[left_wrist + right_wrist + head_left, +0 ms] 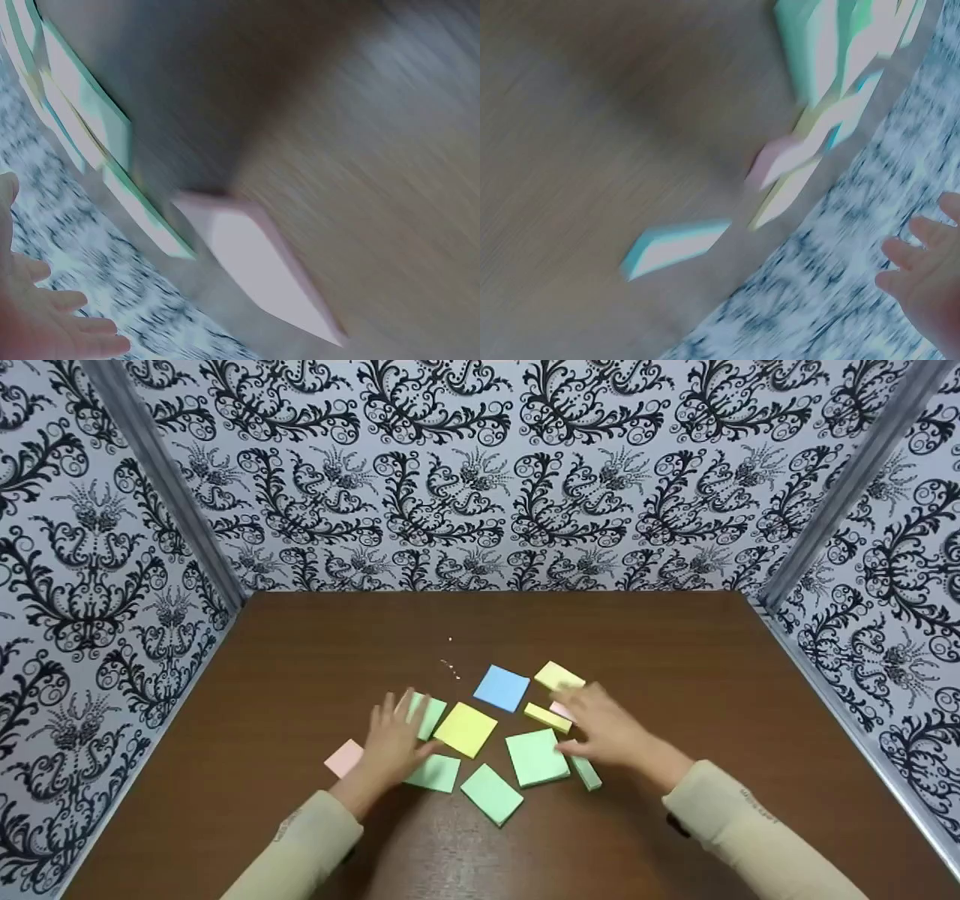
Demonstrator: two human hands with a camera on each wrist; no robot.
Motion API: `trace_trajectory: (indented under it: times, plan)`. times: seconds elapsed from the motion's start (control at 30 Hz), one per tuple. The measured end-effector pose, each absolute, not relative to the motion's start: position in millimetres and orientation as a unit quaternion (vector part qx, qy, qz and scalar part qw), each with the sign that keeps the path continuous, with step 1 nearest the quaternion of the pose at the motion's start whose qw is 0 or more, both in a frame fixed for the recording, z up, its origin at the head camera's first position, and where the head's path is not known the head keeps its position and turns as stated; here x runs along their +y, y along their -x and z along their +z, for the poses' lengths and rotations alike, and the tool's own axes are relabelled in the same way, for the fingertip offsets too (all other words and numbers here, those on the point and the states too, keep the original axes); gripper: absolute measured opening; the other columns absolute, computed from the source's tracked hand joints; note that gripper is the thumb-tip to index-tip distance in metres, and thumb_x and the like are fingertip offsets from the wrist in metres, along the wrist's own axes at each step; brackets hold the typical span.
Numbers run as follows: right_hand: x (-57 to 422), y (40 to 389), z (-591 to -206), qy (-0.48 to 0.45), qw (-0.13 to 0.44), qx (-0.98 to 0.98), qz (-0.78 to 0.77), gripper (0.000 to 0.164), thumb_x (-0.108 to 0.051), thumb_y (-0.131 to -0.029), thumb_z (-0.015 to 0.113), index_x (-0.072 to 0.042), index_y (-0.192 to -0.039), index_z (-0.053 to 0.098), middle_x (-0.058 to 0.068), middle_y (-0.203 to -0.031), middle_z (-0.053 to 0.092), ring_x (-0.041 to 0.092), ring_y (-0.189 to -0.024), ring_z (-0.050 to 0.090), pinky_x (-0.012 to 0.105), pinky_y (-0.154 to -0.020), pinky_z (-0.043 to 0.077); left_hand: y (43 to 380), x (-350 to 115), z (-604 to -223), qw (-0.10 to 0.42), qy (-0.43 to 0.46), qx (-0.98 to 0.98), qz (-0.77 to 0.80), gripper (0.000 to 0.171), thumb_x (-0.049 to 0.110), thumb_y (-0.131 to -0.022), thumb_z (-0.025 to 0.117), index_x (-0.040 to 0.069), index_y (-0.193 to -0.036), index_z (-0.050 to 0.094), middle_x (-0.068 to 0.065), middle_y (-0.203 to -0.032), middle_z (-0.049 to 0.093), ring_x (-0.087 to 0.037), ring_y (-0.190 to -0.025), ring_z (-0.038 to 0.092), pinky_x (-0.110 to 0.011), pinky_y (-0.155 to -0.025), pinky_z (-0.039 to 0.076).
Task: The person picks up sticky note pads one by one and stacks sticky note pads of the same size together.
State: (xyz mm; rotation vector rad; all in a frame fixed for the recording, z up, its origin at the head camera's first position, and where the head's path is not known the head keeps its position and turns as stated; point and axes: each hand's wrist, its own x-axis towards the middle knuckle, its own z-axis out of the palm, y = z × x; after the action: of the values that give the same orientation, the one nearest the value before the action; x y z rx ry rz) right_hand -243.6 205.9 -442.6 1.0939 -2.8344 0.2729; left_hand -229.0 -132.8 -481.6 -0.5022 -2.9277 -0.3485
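My left hand [391,744], fingers spread, hovers at the left of a group of sticky note pads. Under or beside it lie a pink pad [344,758], a green pad [429,718] and another green pad [436,773]. My right hand [606,729] is held out over the right side, partly covering a pale yellow pad [559,676], a small pink pad [561,710] and a narrow green pad [586,772]. Neither hand holds anything. A blue-edged pad [676,249] shows in the right wrist view. Both wrist views are blurred.
Between the hands lie a yellow pad [466,730], a blue pad [502,688], a narrow yellow pad [547,718], a large green pad [537,757] and a green pad [492,794]. White specks [450,666] dot the brown table [337,637]. Patterned walls [480,472] enclose it.
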Motion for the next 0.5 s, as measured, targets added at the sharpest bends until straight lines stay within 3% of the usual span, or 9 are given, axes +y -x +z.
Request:
trace_trajectory:
  times: [0.2, 0.5]
  plan:
    - [181.3, 231.9, -459.0, -0.433, -0.031, -0.9, 0.035, 0.074, -0.038, -0.078, 0.068, 0.002, -0.134, 0.04, 0.018, -0.139, 0.041, 0.031, -0.128, 0.038, 0.052, -0.105, 0.023, 217.7, -115.0, -484.8, 0.071, 0.211, -0.969, -0.109, 0.069, 0.045, -0.085, 0.057, 0.006, -0.138, 0.036, -0.022, -0.14, 0.034, -0.051, -0.126, 0.029, -0.062, -0.098, 0.025]
    - [175.6, 241.8, -477.2, -0.441, -0.03, -0.897, -0.029, 0.06, -0.031, -0.075, 0.069, -0.002, -0.125, 0.052, 0.015, -0.134, 0.047, 0.026, -0.123, 0.045, 0.051, -0.104, 0.024, 211.8, -109.1, -486.7, 0.05, 0.229, -0.965, -0.118, 0.064, 0.04, -0.09, 0.053, 0.005, -0.139, 0.032, -0.021, -0.142, 0.031, -0.049, -0.127, 0.029, -0.06, -0.099, 0.026]
